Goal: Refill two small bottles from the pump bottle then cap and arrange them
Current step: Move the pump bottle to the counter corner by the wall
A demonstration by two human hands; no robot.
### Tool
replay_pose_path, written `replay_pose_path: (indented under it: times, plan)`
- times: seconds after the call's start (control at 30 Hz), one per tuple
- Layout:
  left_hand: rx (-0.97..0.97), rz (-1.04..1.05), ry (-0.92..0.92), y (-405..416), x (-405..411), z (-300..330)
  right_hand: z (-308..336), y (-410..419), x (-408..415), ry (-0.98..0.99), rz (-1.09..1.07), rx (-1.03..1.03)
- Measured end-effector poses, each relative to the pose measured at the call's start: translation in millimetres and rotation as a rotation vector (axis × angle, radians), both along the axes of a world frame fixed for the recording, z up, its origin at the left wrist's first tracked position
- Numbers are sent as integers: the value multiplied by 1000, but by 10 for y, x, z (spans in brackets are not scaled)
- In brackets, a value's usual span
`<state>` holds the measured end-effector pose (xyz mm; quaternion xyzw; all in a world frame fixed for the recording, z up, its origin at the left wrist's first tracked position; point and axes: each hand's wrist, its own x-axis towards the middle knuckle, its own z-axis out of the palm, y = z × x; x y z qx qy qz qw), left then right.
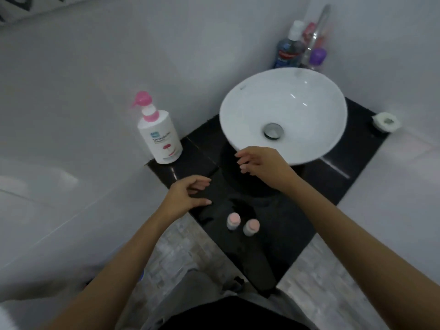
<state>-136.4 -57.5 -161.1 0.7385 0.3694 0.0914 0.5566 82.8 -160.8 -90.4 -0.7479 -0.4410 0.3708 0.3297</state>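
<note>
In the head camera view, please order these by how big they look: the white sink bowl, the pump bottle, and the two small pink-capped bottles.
1. White sink bowl, clearly largest.
2. Pump bottle.
3. The two small bottles, left one and right one: they look alike, so I cannot rank one over the other.

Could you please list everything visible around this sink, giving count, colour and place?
pump bottle: one, white with pink pump, on the counter's far left corner by the wall
small bottles: two, pale with pink tops, standing side by side near the counter's front edge
basin: one, white bowl with metal drain, on the counter
counter: one, glossy black
toiletries: a blurred cluster behind the basin, including a dark blue bottle with a white cap and a purple item
white holder: one, at the counter's right corner
left hand: open, empty, over the counter's left edge
right hand: open, empty, in front of the basin
</note>
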Motion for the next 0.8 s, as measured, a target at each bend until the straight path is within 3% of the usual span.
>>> replay_pose_path:
  times: [0.13, 0.3, 0.8]
  plan:
    - [13, -215, 82, -273, 143, -144, -274, -658, 43, -42, -127, -93]
    - [51, -316, 133, -441, 188, -326, -707, -1109, -220, 2, -104, -265]
    - [148, -194, -8, -687, 179, -381, -1045, -1152, -718, -174, -224, -138]
